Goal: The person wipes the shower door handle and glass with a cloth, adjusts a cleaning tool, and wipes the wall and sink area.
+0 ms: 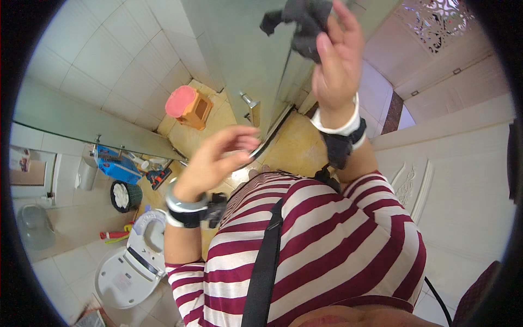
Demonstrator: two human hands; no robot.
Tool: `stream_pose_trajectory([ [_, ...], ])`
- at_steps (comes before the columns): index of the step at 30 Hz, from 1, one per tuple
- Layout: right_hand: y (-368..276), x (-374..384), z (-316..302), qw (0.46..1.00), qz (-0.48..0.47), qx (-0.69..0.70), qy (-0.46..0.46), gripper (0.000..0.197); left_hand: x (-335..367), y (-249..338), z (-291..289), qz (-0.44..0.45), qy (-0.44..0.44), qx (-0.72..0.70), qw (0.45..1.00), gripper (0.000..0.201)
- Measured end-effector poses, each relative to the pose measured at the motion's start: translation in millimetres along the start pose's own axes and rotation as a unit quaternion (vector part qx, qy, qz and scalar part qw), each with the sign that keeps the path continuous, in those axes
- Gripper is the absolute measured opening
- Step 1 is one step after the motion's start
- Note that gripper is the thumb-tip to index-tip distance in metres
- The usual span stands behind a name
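Observation:
My right hand (339, 68) is raised at the top of the view. A crumpled dark grey cloth (309, 27) hangs from its fingers in front of the frosted glass door (234, 49); whether it touches the glass I cannot tell. My left hand (210, 163) is held out at mid-height, palm inward and fingers stretched, with nothing in it. Beyond its fingertips is the metal door handle (250, 103). Both wrists wear white and black bands.
A pink-topped orange stool (188, 106) stands behind the glass on yellow floor tiles. To the left are a toilet (131, 272), a dark waste basket (125, 196) and a blue basket (117, 166). A white panelled door (447, 180) stands at the right.

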State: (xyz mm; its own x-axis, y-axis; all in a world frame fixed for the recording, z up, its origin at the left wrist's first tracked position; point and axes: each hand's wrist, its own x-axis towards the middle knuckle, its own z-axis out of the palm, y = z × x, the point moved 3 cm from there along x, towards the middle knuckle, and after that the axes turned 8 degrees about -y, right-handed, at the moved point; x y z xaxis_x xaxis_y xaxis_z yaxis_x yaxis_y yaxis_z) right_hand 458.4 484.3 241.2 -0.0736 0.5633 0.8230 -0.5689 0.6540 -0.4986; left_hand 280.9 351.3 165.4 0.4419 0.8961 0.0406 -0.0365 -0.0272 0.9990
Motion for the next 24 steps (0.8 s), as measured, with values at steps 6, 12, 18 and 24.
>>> stream_pose_trajectory([
  [6,35,-72,-13,0.921,0.093,-0.27,-0.265,0.037,-98,-23,-96,0.108,0.342,-0.251,0.899,0.033],
  [12,74,-115,-10,0.873,0.115,-0.336,-0.336,0.032,-123,-17,-116,0.309,0.343,-0.466,0.755,0.031],
  [18,103,-138,-25,0.906,0.163,-0.32,-0.223,0.032,-143,-42,-117,0.306,0.384,-0.554,0.672,0.024],
  [24,92,-106,-40,0.944,0.152,-0.281,-0.077,0.011,-163,-59,-140,0.341,0.377,-0.571,0.644,0.022],
])
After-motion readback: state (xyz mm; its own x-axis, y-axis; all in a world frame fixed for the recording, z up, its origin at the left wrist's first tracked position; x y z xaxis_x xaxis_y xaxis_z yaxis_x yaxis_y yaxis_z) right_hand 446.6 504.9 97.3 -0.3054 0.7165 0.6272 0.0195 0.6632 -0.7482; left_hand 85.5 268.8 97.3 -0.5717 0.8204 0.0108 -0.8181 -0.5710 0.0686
